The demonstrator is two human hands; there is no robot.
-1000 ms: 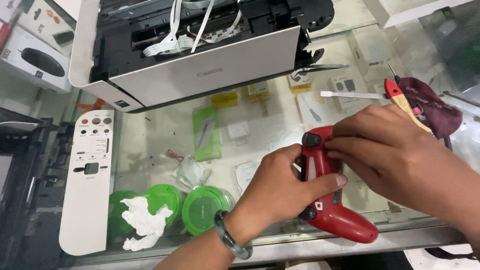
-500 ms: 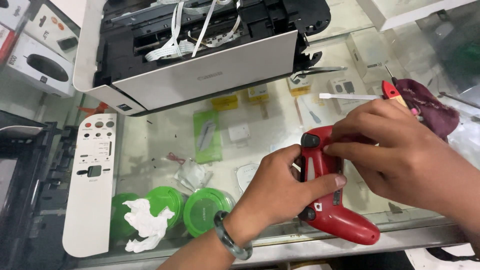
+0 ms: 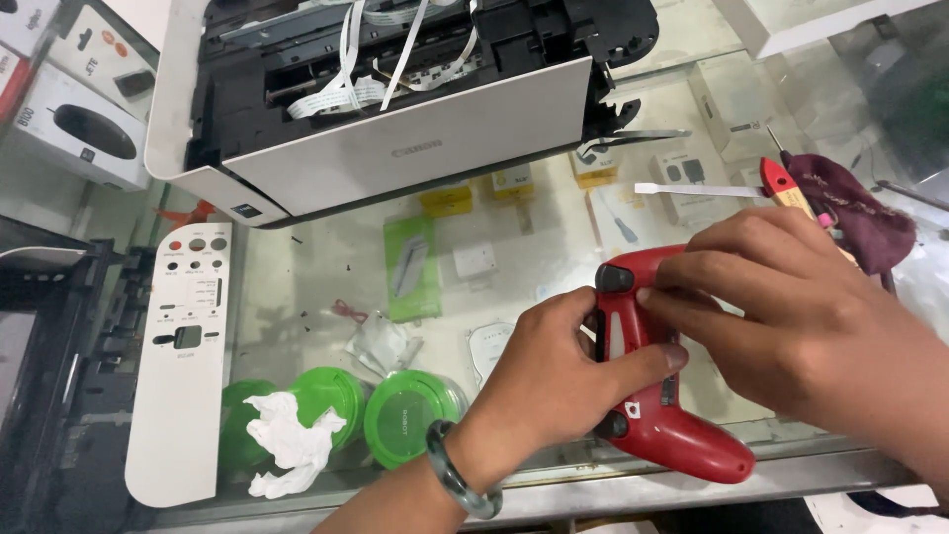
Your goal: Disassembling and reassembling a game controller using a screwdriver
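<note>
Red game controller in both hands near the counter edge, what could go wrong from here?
1. The red game controller is held by the left hand and right hand right at the glass counter's front edge; a slip could drop it off the front.
2. The red-tipped tool lies just behind the right hand and could get knocked.
3. Small dark specks, possibly screws, lie loose on the glass and might scatter.
</note>
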